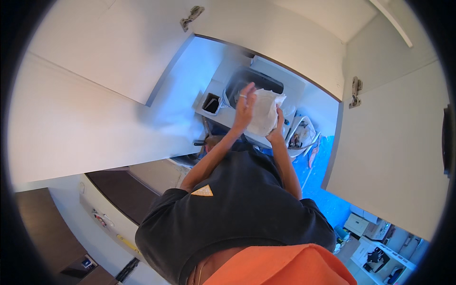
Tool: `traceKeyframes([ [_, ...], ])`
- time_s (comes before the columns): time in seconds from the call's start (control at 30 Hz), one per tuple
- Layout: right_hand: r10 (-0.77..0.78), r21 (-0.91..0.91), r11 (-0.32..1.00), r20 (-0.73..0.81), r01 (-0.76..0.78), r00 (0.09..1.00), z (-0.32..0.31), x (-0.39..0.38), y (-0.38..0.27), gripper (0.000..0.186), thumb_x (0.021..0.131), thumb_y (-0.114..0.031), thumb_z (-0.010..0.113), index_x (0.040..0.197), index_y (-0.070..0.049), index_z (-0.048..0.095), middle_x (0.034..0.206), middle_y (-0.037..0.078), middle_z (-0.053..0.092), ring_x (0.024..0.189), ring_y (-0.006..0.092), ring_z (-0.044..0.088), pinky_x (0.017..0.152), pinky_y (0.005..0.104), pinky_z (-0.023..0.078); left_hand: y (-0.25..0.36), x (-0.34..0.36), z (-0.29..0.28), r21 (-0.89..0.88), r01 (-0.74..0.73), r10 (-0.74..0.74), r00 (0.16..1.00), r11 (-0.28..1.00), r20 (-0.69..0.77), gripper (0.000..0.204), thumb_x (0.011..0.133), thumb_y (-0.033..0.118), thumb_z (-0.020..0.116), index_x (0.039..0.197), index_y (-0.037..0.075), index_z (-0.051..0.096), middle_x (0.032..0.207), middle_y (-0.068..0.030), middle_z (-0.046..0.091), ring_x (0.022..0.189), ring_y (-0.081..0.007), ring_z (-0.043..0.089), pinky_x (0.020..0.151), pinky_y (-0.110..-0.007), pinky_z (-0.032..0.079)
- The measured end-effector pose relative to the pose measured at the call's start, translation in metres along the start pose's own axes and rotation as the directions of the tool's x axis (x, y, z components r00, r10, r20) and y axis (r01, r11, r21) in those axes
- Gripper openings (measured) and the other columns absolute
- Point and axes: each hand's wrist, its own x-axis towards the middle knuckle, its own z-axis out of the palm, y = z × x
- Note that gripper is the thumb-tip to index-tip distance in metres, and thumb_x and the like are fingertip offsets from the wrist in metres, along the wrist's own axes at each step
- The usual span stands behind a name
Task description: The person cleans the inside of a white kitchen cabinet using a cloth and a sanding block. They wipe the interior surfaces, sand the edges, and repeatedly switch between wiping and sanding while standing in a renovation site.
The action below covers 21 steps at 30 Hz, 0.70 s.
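Note:
A pale, crumpled white bag or sheet [264, 112] is upright in front of me, its top edge creased. My right hand [276, 129] is closed on its right edge. My left hand [244, 108] is raised by its left side, fingers stretched out and a ring on one. It holds nothing, and I cannot tell whether it touches the white piece. Behind the hands is a dark sink basin [271, 84], partly covered by them. A small square container with a dark inside [211, 103] stands left of the basin, on the pale counter [227, 115].
White cabinet doors [88, 109] with metal hinges [355, 91] hang open around my view, the right door [390, 147] close by. A white bin [302, 132] with mixed items stands to the right on a blue-lit floor [311, 178]. Shelves with things [380, 256] are at lower right.

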Motion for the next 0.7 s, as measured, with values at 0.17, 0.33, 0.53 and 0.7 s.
traceKeyframes([
  [0.17,0.064,-0.018,0.998,0.321,-0.062,0.945,0.001,0.010,-0.005,0.051,0.100,-0.047,0.048,0.136,-0.012,0.056,0.128,0.008,0.065,0.116,0.0228,0.064,0.100,0.0423,0.053,-0.028,0.030,-0.069,-0.235,0.249,-0.290,0.944,0.939,-0.156,0.046,0.107,0.033,0.044,0.141,0.003,0.045,0.140,-0.0126,0.050,0.132,-0.0236,0.049,0.110,-0.038,0.039],
  [0.33,-0.356,-0.808,0.534,0.050,0.247,0.933,0.006,0.025,0.007,0.050,0.103,-0.040,0.048,0.138,-0.004,0.054,0.135,0.015,0.060,0.126,0.0289,0.057,0.106,0.0386,0.045,-0.074,0.000,-0.069,-0.606,0.469,-0.314,0.882,0.642,0.351,0.055,0.106,0.047,0.039,0.145,0.008,0.041,0.145,-0.0109,0.047,0.137,-0.0247,0.044,0.114,-0.041,0.035],
  [0.53,-0.237,-0.928,-0.249,0.337,0.278,0.911,0.021,0.044,0.044,0.062,0.105,-0.039,0.045,0.153,-0.002,0.032,0.158,0.022,0.031,0.149,0.0329,0.027,0.121,0.0389,0.019,-0.079,-0.014,-0.036,-0.792,0.398,-0.372,0.898,0.462,0.235,0.059,0.106,0.048,0.037,0.154,0.012,0.031,0.152,-0.0063,0.041,0.141,-0.0229,0.039,0.119,-0.038,0.028],
  [0.7,-0.301,-0.933,0.061,0.321,0.354,0.898,0.035,0.063,0.070,0.064,0.105,-0.042,0.041,0.155,-0.002,0.029,0.159,0.023,0.029,0.149,0.0359,0.024,0.122,0.0406,0.018,-0.075,-0.016,-0.028,-0.711,0.500,-0.578,0.800,0.495,0.161,0.061,0.108,0.050,0.031,0.156,0.012,0.028,0.153,-0.0070,0.040,0.142,-0.0230,0.037,0.120,-0.037,0.027],
])
